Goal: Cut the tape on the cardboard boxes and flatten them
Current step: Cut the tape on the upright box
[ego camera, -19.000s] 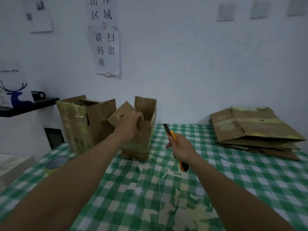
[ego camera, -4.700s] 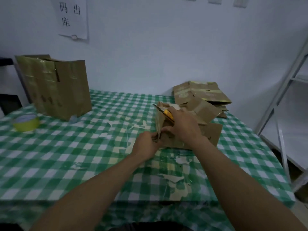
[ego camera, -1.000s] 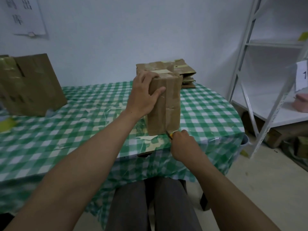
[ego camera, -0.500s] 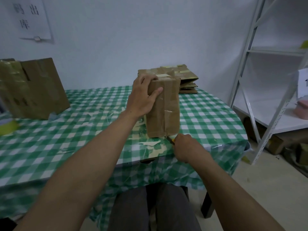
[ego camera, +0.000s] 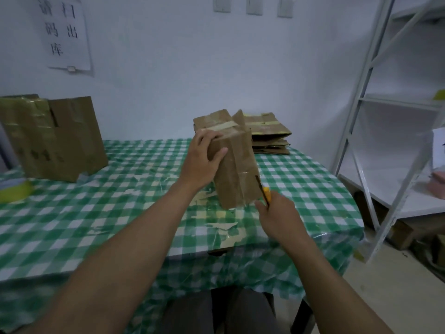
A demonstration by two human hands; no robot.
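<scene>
A small taped cardboard box stands tilted on the green checked table, its top leaning away from me. My left hand grips its upper left edge, thumb on the near face. My right hand holds an orange utility knife by the box's lower right corner, blade pointing up along that edge. A larger taped box stands at the far left. Flattened boxes lie stacked behind the small box.
A yellow tape roll lies at the table's left edge. White metal shelving stands to the right, with boxes on the floor under it. Tape scraps stick to the tablecloth near me. My knees are under the table's front edge.
The small box has tipped back and lifted at its near bottom edge. My right hand has brought the knife up from the box's bottom to its right edge.
</scene>
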